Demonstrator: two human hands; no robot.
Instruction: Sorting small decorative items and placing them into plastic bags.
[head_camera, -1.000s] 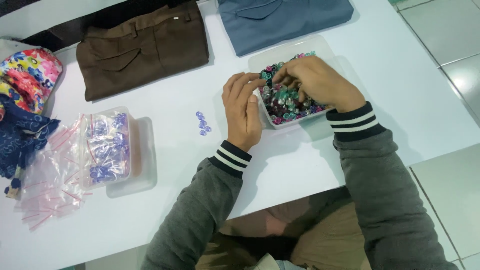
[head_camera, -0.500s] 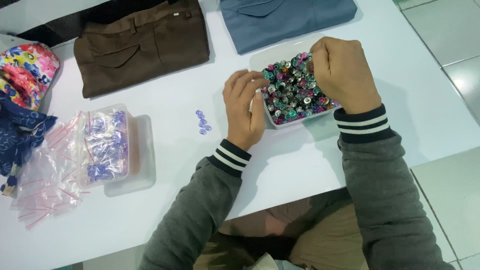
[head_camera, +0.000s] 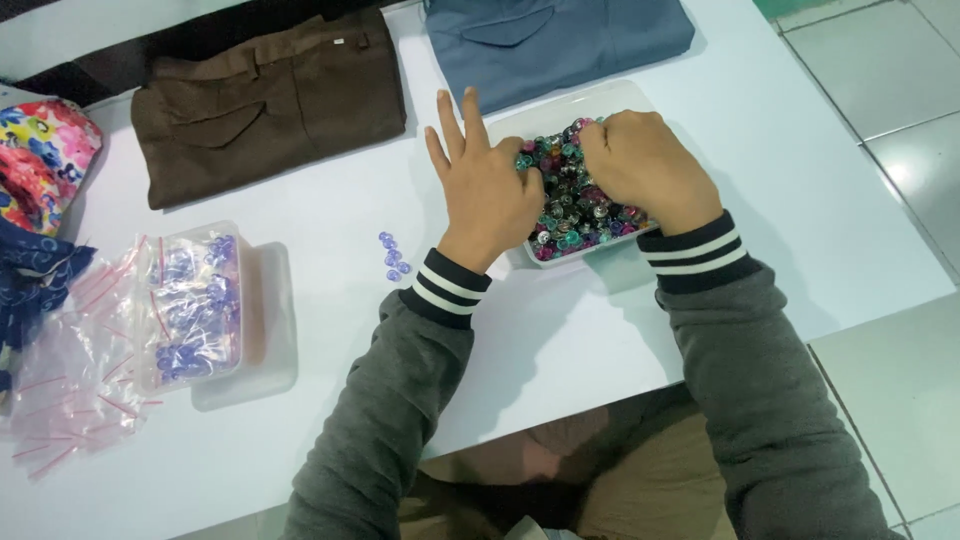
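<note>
A white tabletop (head_camera: 300, 210) fills most of the view, with pale floor tiles (head_camera: 880, 70) at 2 o'clock. Folded brown trousers (head_camera: 270, 100) lie at 11 o'clock, a folded blue garment (head_camera: 560, 40) at 12, flowered cloth (head_camera: 40, 160) at 9. A clear tub of small bags (head_camera: 195, 300) sits at 8 o'clock, loose purple beads (head_camera: 392, 255) near the centre. The tray of coloured beads (head_camera: 575, 205) stands just right of centre. The left hand (head_camera: 485, 190) lies flat at the tray's left edge, its grip apart, fingers spread. The right hand (head_camera: 645, 165) is curled over the beads, grip drawn together; whether it clamps any I cannot tell.
</note>
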